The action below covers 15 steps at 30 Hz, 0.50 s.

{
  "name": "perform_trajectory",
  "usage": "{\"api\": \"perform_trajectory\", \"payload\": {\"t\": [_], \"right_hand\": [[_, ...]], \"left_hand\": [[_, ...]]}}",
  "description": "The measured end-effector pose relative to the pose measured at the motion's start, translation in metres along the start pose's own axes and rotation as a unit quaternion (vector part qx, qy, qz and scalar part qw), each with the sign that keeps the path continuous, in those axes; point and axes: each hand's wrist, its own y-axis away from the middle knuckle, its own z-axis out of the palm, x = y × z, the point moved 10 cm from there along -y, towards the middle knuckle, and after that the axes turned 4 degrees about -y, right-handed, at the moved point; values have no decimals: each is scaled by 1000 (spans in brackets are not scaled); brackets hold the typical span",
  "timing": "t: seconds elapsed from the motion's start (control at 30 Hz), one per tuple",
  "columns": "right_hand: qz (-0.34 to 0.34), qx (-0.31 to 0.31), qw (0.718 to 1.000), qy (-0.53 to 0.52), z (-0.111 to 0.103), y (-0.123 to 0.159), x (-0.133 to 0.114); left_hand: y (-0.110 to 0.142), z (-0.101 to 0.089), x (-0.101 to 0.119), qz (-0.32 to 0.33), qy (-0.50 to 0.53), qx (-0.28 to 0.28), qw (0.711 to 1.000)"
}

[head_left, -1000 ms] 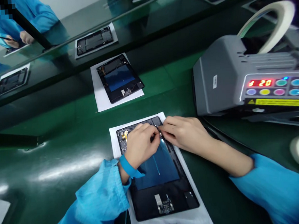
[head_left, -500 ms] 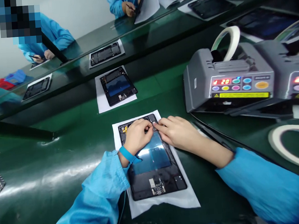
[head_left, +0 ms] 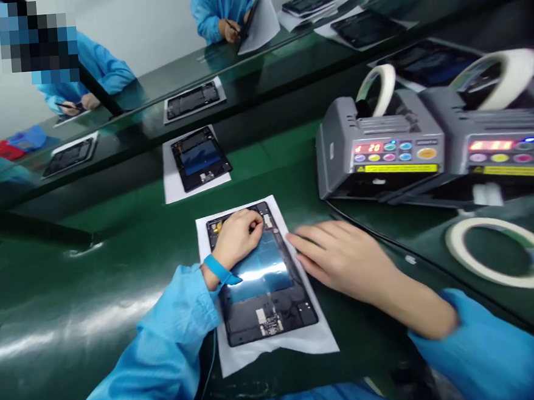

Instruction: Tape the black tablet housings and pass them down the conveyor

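Note:
An opened tablet [head_left: 267, 303] with its back off lies on a white sheet [head_left: 277, 348] on the green belt in front of me. My left hand [head_left: 237, 237] rests curled on the tablet's top end, fingertips pressed down near a small part by the upper edge. My right hand [head_left: 339, 256] lies flat beside the tablet's right edge, fingers stretched out and holding nothing. A blue wrist strap [head_left: 217, 270] circles my left wrist.
Two grey tape dispensers [head_left: 377, 146] [head_left: 505, 147] stand at the right, with a loose tape roll [head_left: 499, 251] before them. Another open tablet [head_left: 197, 158] lies farther up the belt. Across the belt, people in blue coats [head_left: 97, 68] work on more tablets.
My right hand has drawn back from the tablet's top end to its right side and flattened out. The left hand stays on the top end. The view has pulled back and tilted.

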Motion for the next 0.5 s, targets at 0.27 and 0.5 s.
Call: {"api": "perform_trajectory", "payload": {"t": [0.27,0.5], "right_hand": [[198,173,926,272,-101,135,110],[159,223,928,253,-83,145,155]], "left_hand": [[-8,-4,-2,28,14,-5,999],[-2,-4,4,25,25,-45,998]]}}
